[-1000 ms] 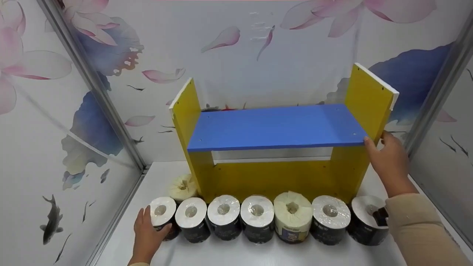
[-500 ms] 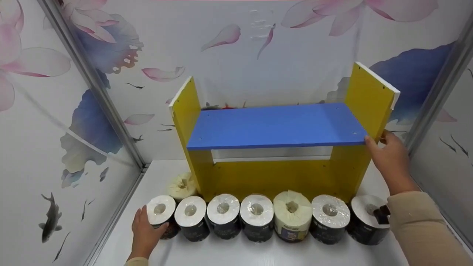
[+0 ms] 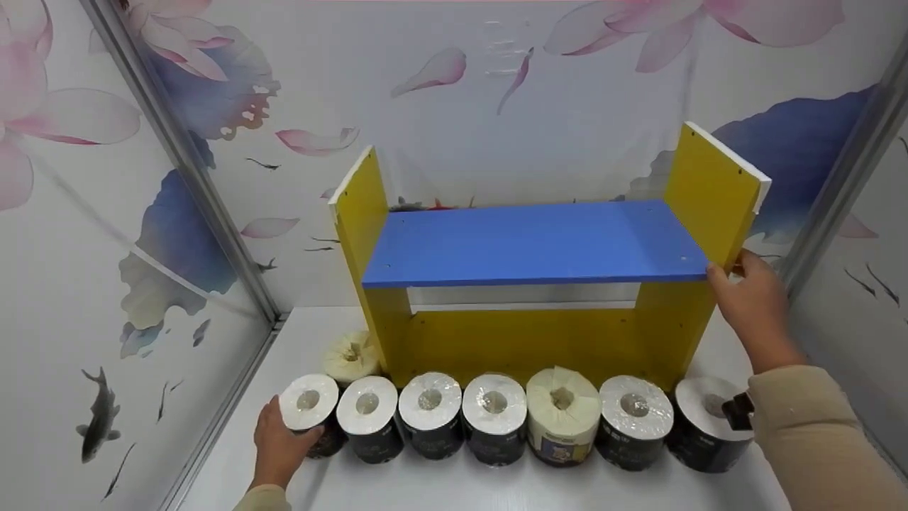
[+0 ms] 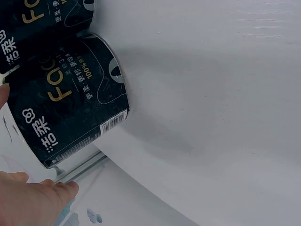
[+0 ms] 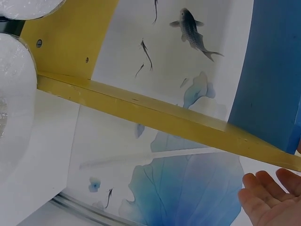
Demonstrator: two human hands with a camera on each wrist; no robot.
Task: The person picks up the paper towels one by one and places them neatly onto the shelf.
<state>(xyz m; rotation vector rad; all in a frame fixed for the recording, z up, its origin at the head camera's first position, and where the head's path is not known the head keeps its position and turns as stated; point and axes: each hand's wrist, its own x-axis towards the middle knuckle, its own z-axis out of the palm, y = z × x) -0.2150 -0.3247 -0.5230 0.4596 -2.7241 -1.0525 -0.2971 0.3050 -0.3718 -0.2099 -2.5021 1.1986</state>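
Observation:
Beside the leftmost toilet roll (image 3: 309, 399) in the front row is my left hand (image 3: 277, 443). Its thumb lies in front of the roll and its fingers on the far left side. In the left wrist view, a gap shows between those fingers (image 4: 66, 188) and the roll's dark wrapper (image 4: 70, 99). My right hand (image 3: 755, 305) grips the right side panel of a yellow and blue shelf unit (image 3: 532, 241), thumb at the front edge by the blue board and fingers outside. The right wrist view shows the yellow panel's edge (image 5: 155, 113) above these fingers (image 5: 263, 188).
Several more rolls stand in a row before the unit, including a cream-wrapped roll (image 3: 562, 419). Another cream roll (image 3: 351, 357) sits behind the row's left end. Printed wall panels (image 3: 553, 142) enclose the white table (image 3: 496, 490) at the back and sides.
My left hand has shifted slightly left, uncovering more of the leftmost roll's top. My right hand stays at the side panel. The view has moved a little.

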